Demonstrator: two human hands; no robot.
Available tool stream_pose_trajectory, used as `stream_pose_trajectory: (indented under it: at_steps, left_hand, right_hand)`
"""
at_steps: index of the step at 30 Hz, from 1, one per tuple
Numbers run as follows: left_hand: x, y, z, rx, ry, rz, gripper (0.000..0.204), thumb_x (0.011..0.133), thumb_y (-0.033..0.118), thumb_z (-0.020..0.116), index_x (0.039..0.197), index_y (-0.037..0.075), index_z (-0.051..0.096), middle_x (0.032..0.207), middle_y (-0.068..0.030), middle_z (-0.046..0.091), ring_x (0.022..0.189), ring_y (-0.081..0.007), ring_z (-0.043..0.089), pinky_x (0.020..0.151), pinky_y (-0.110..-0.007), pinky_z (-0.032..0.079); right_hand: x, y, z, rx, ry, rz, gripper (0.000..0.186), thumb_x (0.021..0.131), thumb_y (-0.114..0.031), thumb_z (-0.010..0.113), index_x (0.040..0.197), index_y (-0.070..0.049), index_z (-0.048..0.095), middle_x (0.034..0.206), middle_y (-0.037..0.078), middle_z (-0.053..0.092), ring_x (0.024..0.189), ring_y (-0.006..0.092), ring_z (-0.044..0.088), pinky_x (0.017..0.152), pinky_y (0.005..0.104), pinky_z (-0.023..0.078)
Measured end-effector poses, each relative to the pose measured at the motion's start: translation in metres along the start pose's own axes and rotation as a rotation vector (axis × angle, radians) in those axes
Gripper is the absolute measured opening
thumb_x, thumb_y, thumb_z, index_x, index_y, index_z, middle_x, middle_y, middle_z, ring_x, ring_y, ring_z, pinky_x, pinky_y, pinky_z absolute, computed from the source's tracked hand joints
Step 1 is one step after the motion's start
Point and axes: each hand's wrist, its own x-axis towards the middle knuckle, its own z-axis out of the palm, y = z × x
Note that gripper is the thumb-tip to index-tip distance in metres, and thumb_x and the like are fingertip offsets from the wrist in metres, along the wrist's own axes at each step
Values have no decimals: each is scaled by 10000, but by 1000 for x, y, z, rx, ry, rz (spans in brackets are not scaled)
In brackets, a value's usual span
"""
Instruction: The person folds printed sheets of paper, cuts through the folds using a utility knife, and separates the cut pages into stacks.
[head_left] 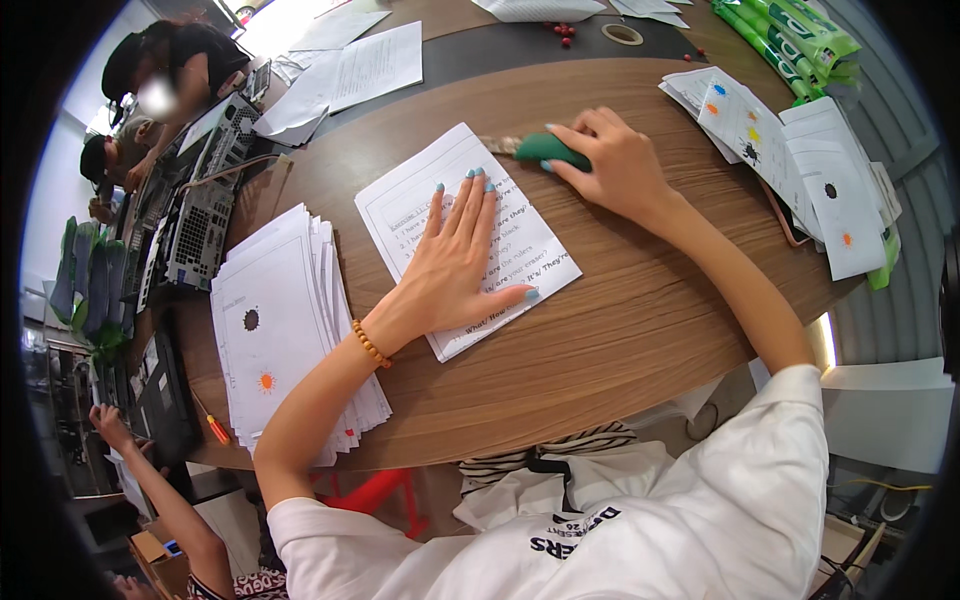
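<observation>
My left hand (453,262) lies flat, fingers stretched out, on a folded sheet of printed white paper (400,205) in the middle of the wooden table. A beaded bracelet is round that wrist. Beyond the paper's upper right edge, my right hand (618,165) is closed round a green-handled tool (553,148). The tool's narrow, mottled tan end points left, close to the paper's edge; its exact kind is unclear. To the left of my left forearm is a stack of white sheets (275,300) with small printed blots in black and orange.
Folded printed papers (770,150) lie at the right, below green packages (790,45). Far off are a tape roll (622,34), red beads (565,40) and loose sheets (375,70). Metal computer cases (205,215) line the left side, near a screwdriver (216,428). Other people work at the left.
</observation>
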Motion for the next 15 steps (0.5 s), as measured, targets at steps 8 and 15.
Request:
stream_pose_trajectory:
  at_steps: [8,15]
  left_hand:
    - [-2,-7,-7,-216,-68,42,1065,697,662,568,1420,12,134,1475,-215,99,1379,-327,33,1112,-469,-4]
    - [-23,-20,-93,184,-442,356,1063,539,754,620,1400,222,297,1454,-111,256,1352,-317,194,1120,-484,91]
  right_hand:
    - [62,23,26,86,211,150,306,753,-323,652,955,-94,680,830,106,600,839,267,589,698,385,496]
    - [-31,23,-81,363,142,314,291,777,-242,660,1022,-87,670,813,95,624,675,200,574,629,314,442]
